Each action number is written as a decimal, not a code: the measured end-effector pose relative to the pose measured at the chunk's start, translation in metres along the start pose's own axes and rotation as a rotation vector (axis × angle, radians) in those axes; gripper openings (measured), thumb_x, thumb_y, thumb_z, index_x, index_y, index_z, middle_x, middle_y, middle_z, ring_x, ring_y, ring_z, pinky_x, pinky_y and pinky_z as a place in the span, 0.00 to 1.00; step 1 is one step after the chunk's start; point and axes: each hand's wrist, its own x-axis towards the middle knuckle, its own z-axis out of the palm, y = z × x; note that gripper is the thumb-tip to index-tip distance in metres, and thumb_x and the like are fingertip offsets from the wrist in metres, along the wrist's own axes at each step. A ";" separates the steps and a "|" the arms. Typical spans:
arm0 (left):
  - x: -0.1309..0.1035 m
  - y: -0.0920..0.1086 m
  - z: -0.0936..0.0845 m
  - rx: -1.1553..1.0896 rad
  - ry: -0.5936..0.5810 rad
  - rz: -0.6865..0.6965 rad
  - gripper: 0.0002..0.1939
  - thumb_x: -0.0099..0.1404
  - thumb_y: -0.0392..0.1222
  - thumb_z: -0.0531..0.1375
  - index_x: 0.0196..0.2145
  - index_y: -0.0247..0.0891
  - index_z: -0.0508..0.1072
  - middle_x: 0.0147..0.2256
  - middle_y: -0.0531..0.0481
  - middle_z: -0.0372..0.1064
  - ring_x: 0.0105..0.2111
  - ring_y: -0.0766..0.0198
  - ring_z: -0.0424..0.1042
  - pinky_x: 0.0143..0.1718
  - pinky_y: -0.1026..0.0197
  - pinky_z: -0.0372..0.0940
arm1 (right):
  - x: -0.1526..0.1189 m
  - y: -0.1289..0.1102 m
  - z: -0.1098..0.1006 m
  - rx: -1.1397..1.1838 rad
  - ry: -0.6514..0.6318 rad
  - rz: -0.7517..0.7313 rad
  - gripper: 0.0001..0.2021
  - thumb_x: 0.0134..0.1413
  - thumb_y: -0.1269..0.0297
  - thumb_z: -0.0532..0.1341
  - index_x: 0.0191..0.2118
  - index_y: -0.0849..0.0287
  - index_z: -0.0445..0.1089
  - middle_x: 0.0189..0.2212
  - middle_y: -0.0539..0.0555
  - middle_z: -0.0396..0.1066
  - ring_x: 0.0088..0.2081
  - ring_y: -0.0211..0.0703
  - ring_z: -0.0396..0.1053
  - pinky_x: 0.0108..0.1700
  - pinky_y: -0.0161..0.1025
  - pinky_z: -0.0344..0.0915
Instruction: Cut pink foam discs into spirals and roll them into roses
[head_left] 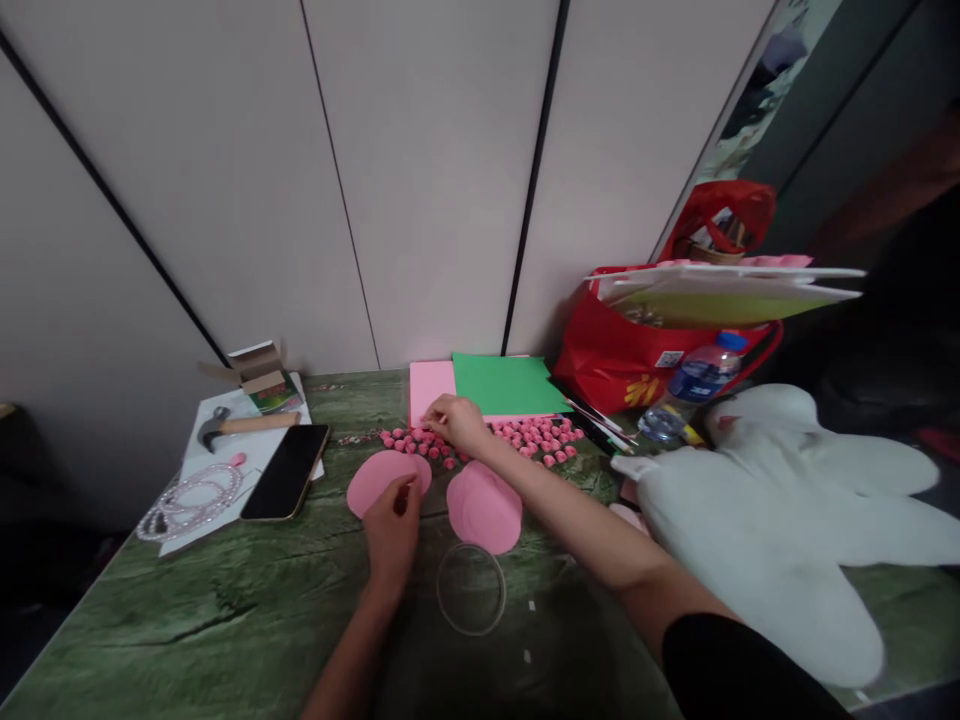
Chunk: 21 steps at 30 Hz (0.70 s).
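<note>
My left hand is over a pile of round pink paper pieces on the table, its thumb and fingers curled together. Whatever lies between those fingertips is too small to make out. Reaching farther forward, my right hand is above a band of small pink rolled pieces, close to the pink paper sheet. Its fingertips are pinched, and I cannot tell what they hold. A second pile of round pink paper sits between my arms. Nearer to me lies a clear ring.
On the left are a phone, a hammer, a bead string and an opened box. Green paper lies by the wall. At right stand a red bag, a water bottle and a white plush-like object.
</note>
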 end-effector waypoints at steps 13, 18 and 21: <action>0.110 -0.032 -0.087 1.366 0.272 -0.075 0.25 0.58 0.48 0.52 0.48 0.27 0.61 0.38 0.30 0.65 0.39 0.43 0.64 0.37 0.51 0.51 | 0.068 -0.025 0.066 -0.229 -0.330 0.179 0.13 0.57 0.63 0.55 0.46 0.62 0.62 0.44 0.56 0.65 0.41 0.43 0.66 0.41 0.45 0.66; 0.115 -0.042 -0.088 1.400 0.275 -0.039 0.29 0.55 0.51 0.53 0.48 0.26 0.60 0.36 0.30 0.67 0.37 0.42 0.65 0.36 0.53 0.51 | 0.073 -0.031 0.071 -0.238 -0.378 0.188 0.13 0.57 0.63 0.55 0.46 0.62 0.62 0.44 0.56 0.65 0.41 0.43 0.66 0.41 0.45 0.66; 0.117 -0.040 -0.091 1.385 0.271 -0.040 0.32 0.54 0.52 0.54 0.50 0.23 0.57 0.35 0.29 0.68 0.37 0.41 0.66 0.37 0.52 0.52 | 0.069 -0.034 0.059 -0.217 -0.324 0.156 0.12 0.57 0.63 0.55 0.44 0.62 0.64 0.42 0.55 0.66 0.39 0.42 0.67 0.40 0.43 0.66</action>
